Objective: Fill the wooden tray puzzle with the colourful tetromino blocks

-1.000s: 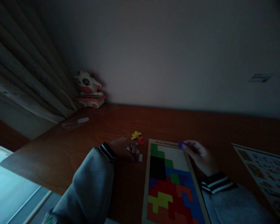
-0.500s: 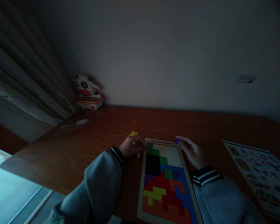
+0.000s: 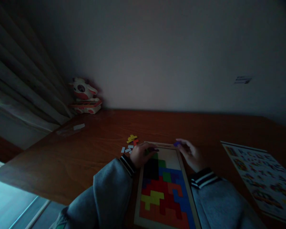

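A wooden puzzle board lies on the table, filled with coloured block pieces in its near and middle part; its far right corner shows a bare pale base. My left hand is over the board's far left corner, pinching a small dark purple puzzle piece. At the far right corner, my right hand holds a purple puzzle piece between thumb and fingers, just above the frame. Green pieces and a black square sit in the board near my left hand.
Left of the board lie yellow pieces, an orange piece and several white pieces. A printed pattern sheet rests at the right. A cow toy stands at the back left, near a curtain and a clear bag.
My left hand has moved right, from beside the board to over its far left corner, uncovering the loose pieces. My right hand stays at the far right corner. The view has shifted slightly.
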A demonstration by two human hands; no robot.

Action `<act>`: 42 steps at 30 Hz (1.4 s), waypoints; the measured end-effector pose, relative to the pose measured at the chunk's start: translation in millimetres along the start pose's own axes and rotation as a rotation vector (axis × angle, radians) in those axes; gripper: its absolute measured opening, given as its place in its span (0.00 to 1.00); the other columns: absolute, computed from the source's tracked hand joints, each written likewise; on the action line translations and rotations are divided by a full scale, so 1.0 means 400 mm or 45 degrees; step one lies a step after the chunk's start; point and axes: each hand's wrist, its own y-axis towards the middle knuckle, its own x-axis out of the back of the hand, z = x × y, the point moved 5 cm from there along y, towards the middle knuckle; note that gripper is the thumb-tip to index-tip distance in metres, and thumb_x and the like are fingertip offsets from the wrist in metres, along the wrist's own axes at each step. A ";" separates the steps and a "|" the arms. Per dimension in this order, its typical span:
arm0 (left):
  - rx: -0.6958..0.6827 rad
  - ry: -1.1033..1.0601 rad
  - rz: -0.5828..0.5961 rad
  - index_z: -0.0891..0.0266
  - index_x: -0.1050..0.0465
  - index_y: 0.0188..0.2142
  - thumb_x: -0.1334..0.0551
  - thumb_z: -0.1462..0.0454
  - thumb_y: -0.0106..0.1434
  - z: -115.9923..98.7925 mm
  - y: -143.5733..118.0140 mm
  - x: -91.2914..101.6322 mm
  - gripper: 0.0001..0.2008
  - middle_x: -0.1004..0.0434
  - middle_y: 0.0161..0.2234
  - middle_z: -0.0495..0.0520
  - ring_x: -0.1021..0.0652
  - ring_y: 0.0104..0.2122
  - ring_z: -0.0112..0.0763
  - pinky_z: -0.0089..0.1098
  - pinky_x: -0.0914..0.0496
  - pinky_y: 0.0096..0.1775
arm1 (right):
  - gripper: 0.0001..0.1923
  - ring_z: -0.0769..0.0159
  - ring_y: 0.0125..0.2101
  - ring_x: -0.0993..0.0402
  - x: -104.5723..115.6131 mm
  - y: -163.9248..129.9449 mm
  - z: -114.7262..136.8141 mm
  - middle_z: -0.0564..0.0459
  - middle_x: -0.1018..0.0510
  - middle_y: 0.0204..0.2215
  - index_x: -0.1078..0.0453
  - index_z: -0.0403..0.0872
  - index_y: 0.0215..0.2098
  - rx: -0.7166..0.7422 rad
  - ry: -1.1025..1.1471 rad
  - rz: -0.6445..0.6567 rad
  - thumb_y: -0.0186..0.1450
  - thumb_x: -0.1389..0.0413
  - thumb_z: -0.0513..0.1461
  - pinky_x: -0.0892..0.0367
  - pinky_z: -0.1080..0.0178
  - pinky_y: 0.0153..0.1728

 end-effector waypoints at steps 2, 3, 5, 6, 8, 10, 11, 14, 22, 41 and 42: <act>0.018 0.029 0.018 0.61 0.26 0.45 0.37 0.62 0.64 0.002 -0.007 -0.002 0.11 0.21 0.40 0.55 0.21 0.39 0.32 0.32 0.27 0.43 | 0.21 0.58 0.39 0.24 0.000 -0.001 -0.002 0.46 0.20 0.40 0.29 0.48 0.45 0.005 -0.025 -0.013 0.61 0.44 0.53 0.30 0.56 0.43; 0.017 0.040 0.021 0.61 0.26 0.46 0.37 0.62 0.64 0.002 -0.008 -0.003 0.11 0.21 0.40 0.55 0.21 0.39 0.32 0.32 0.27 0.44 | 0.20 0.59 0.38 0.24 0.000 -0.001 -0.004 0.47 0.20 0.39 0.29 0.48 0.44 0.002 -0.036 -0.018 0.61 0.43 0.53 0.29 0.56 0.42; 0.003 0.066 0.028 0.61 0.26 0.45 0.38 0.62 0.65 -0.003 -0.009 -0.004 0.10 0.21 0.39 0.55 0.21 0.39 0.33 0.33 0.27 0.44 | 0.19 0.60 0.36 0.24 0.001 0.000 -0.008 0.48 0.21 0.36 0.30 0.49 0.41 -0.011 -0.045 -0.015 0.60 0.42 0.53 0.29 0.57 0.39; -0.002 0.080 0.033 0.61 0.26 0.45 0.38 0.62 0.65 -0.005 -0.009 -0.005 0.10 0.21 0.39 0.55 0.22 0.39 0.33 0.33 0.27 0.44 | 0.18 0.60 0.36 0.24 0.001 0.000 -0.010 0.49 0.21 0.35 0.30 0.49 0.40 -0.016 -0.044 -0.004 0.60 0.42 0.53 0.29 0.58 0.38; -0.008 0.106 0.040 0.60 0.25 0.45 0.39 0.61 0.66 -0.010 -0.008 -0.006 0.10 0.21 0.39 0.55 0.22 0.40 0.33 0.33 0.27 0.45 | 0.18 0.61 0.35 0.24 -0.001 -0.001 -0.011 0.50 0.21 0.34 0.31 0.50 0.38 -0.026 -0.032 0.036 0.59 0.41 0.53 0.28 0.59 0.36; -0.016 0.120 0.056 0.60 0.25 0.46 0.40 0.61 0.67 -0.014 -0.008 -0.007 0.10 0.21 0.40 0.55 0.22 0.41 0.34 0.33 0.27 0.45 | 0.17 0.60 0.35 0.24 0.000 -0.004 -0.010 0.49 0.21 0.34 0.31 0.49 0.38 -0.016 -0.018 0.045 0.59 0.41 0.53 0.28 0.58 0.37; -0.021 0.124 0.067 0.59 0.25 0.47 0.40 0.60 0.67 -0.015 -0.008 -0.008 0.11 0.21 0.40 0.55 0.22 0.41 0.34 0.33 0.28 0.46 | 0.18 0.59 0.37 0.24 0.002 -0.006 -0.009 0.48 0.21 0.35 0.30 0.49 0.39 -0.003 -0.013 0.041 0.60 0.41 0.52 0.28 0.58 0.38; 0.001 0.131 0.061 0.58 0.27 0.50 0.40 0.60 0.67 -0.013 -0.010 -0.009 0.13 0.21 0.41 0.55 0.22 0.41 0.33 0.33 0.27 0.46 | 0.20 0.56 0.43 0.24 0.006 -0.011 -0.008 0.46 0.21 0.43 0.31 0.50 0.47 0.037 -0.010 0.061 0.61 0.42 0.51 0.28 0.55 0.43; 0.058 0.116 0.036 0.61 0.28 0.43 0.37 0.58 0.64 -0.012 -0.013 -0.009 0.11 0.21 0.37 0.53 0.21 0.36 0.31 0.31 0.26 0.42 | 0.17 0.56 0.42 0.22 0.015 -0.034 0.004 0.48 0.19 0.41 0.28 0.52 0.46 0.042 -0.100 0.238 0.63 0.43 0.50 0.28 0.53 0.46; -0.092 0.248 0.152 0.59 0.25 0.46 0.38 0.56 0.65 -0.035 -0.019 -0.023 0.13 0.22 0.36 0.53 0.22 0.38 0.33 0.32 0.28 0.42 | 0.10 0.63 0.31 0.27 -0.002 -0.073 0.051 0.50 0.24 0.35 0.26 0.51 0.38 0.281 -0.449 0.495 0.62 0.43 0.46 0.30 0.60 0.33; -0.108 0.251 0.153 0.59 0.25 0.46 0.38 0.56 0.66 -0.036 -0.019 -0.024 0.13 0.22 0.36 0.53 0.23 0.38 0.33 0.32 0.28 0.42 | 0.10 0.61 0.36 0.26 -0.002 -0.073 0.053 0.49 0.25 0.39 0.25 0.52 0.39 0.314 -0.454 0.503 0.63 0.43 0.46 0.29 0.59 0.38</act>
